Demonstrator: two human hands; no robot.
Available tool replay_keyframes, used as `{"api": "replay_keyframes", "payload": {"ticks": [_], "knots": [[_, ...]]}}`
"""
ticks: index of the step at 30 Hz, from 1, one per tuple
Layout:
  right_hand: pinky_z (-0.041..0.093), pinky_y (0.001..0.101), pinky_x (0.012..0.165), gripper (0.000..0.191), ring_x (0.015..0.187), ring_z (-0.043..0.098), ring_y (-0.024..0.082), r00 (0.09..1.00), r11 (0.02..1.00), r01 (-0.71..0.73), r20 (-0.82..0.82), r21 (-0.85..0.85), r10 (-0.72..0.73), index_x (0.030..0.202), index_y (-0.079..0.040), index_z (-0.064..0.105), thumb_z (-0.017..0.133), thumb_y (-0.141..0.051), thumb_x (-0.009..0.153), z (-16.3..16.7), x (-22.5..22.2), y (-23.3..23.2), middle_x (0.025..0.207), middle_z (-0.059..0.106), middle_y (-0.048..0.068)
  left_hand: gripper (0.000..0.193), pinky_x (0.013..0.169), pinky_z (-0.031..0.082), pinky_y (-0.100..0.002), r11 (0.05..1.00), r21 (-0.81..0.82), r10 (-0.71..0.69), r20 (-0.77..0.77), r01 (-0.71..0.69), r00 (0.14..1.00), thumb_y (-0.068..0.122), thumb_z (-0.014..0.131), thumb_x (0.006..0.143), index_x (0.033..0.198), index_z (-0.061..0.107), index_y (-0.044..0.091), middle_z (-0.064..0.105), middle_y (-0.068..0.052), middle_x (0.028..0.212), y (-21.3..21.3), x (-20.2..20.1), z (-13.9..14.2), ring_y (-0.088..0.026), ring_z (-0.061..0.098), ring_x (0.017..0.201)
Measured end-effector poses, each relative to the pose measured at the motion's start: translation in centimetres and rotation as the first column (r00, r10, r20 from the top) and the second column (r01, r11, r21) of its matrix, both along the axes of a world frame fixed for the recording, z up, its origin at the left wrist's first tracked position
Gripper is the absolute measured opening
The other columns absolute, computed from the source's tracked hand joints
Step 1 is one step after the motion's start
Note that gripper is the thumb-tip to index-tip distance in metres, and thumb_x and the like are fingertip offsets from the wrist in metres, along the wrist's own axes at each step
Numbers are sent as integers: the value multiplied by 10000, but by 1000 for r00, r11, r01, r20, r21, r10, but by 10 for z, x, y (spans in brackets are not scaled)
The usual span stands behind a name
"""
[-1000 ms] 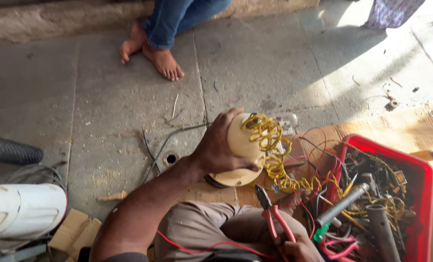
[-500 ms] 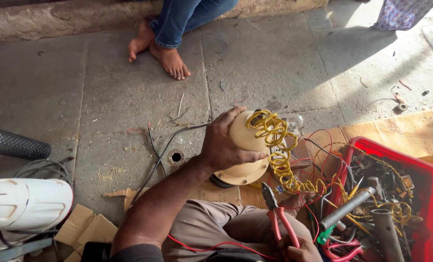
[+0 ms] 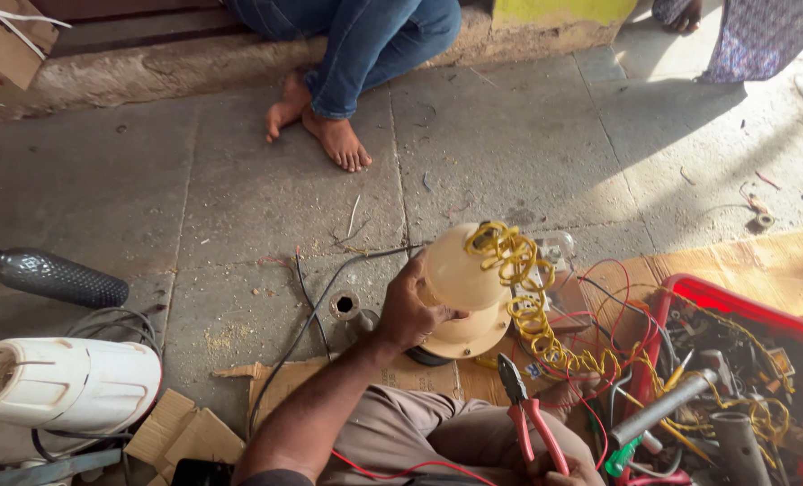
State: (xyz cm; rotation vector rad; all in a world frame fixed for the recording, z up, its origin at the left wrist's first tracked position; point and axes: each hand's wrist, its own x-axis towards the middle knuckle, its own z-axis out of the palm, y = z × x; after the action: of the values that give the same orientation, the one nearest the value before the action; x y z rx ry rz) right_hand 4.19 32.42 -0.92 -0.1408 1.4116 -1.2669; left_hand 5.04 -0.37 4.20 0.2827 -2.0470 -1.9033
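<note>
My left hand (image 3: 410,310) grips a cream dome-shaped plastic housing (image 3: 460,288) and holds it tilted above my knee. A coiled yellow wire (image 3: 527,301) comes out of the top of the housing and trails down to the right, toward the red crate. My right hand (image 3: 568,470) is at the bottom edge, only partly in view, and holds red-handled pliers (image 3: 527,418) with the jaws pointing up toward the housing. The jaws are apart from the wire.
A red crate (image 3: 734,310) of wires, pipes and tools stands at the right. A white motor casing (image 3: 59,382) and a black handle (image 3: 55,277) lie at the left. Another person's bare feet (image 3: 325,126) rest on the stone floor ahead. Cardboard (image 3: 185,436) lies underfoot.
The view has tilted up, so the housing and my hands sit lower in the frame. My left hand still holds the housing; the pliers stay raised below it.
</note>
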Motion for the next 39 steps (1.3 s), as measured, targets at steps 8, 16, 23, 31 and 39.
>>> {"api": "replay_keyframes", "payload": {"ticks": [8, 16, 23, 31, 39], "knots": [[560, 317, 878, 236, 952, 759, 194, 959, 974, -196, -228, -115, 166, 1055, 60, 771, 738, -79, 868, -5, -4, 0, 933, 796, 120, 784, 1120, 450, -359, 890, 399, 256, -38, -221, 966, -67, 758, 734, 1411, 366, -11, 571, -112, 1353, 16, -22, -11, -195, 583, 1279], [562, 316, 739, 264, 779, 748, 217, 990, 996, 90, 108, 22, -92, 980, 76, 766, 696, -15, 743, -1, 7, 8, 801, 761, 137, 689, 1009, 556, -379, 956, 223, 165, 135, -192, 977, -28, 584, 733, 1417, 507, -58, 661, -183, 1280, -15, -13, -2, -243, 688, 1173], [436, 324, 521, 284, 557, 600, 210, 983, 962, 162, 52, 221, -177, 944, 71, 757, 635, 31, 691, -6, 15, 19, 663, 671, 128, 588, 1058, 530, -383, 696, 606, 473, 15, -384, 881, -7, 709, 889, 1406, 445, -101, 622, -202, 1319, -55, -47, 20, -252, 630, 1205], [518, 285, 664, 359, 749, 664, 155, 959, 966, 258, -123, -6, -256, 992, 21, 716, 596, 26, 654, -13, 27, 34, 822, 706, 47, 353, 756, 563, -336, 788, 523, 323, 96, -324, 941, -11, 628, 910, 1259, 628, -65, 722, -120, 1029, -66, -61, 20, -194, 668, 865], [472, 305, 590, 415, 671, 618, 184, 979, 974, 204, -40, 98, -201, 1049, 1, 709, 593, -2, 651, -10, 26, 42, 772, 655, 80, 178, 771, 593, -314, 945, -289, 139, -78, -156, 987, 111, 714, 934, 1090, 735, 28, 784, -117, 933, -38, -32, 21, -161, 788, 881]]}}
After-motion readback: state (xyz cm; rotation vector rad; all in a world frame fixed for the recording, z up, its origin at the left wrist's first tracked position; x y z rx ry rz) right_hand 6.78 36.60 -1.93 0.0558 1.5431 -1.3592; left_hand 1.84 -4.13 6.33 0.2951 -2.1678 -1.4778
